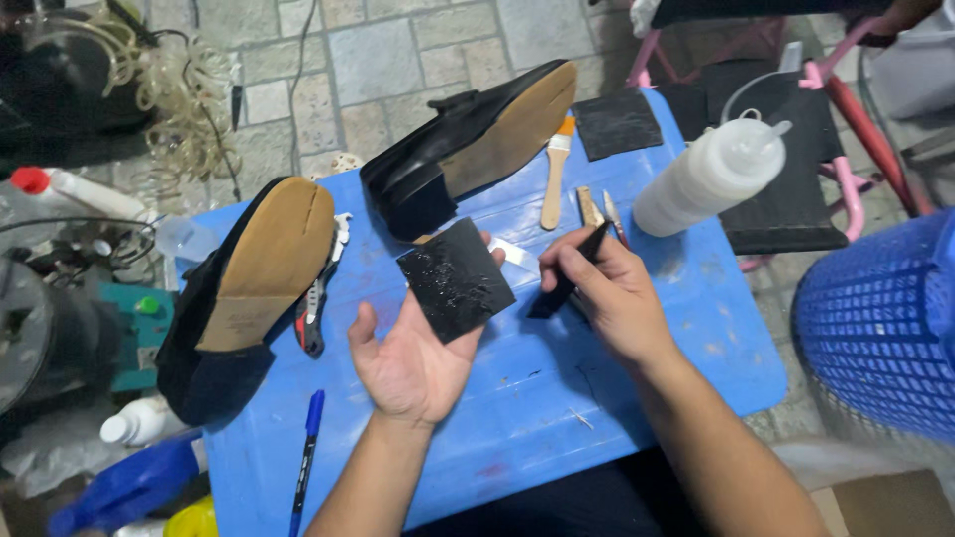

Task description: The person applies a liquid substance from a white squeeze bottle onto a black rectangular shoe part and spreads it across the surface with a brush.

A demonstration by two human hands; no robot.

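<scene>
Resting on the open left hand point(408, 363): a black rubber square point(456, 278), glossy with glue. Right hand point(612, 293) closed around a dark brush point(569, 280). Squeeze bottle point(708, 177) of whitish liquid lies at the bench point(517, 418) far-right corner.

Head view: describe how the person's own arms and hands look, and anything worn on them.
Both the left hand and right hand are bare: no gloves, rings or watch visible. Both forearms are uncovered as far as the frame shows, with no sleeves in view. Fingernails look short.

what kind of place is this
Probably a small shoe-repair workspace: two black shoes lie sole-up on a blue table, with a squeeze bottle and a brush nearby.
</scene>
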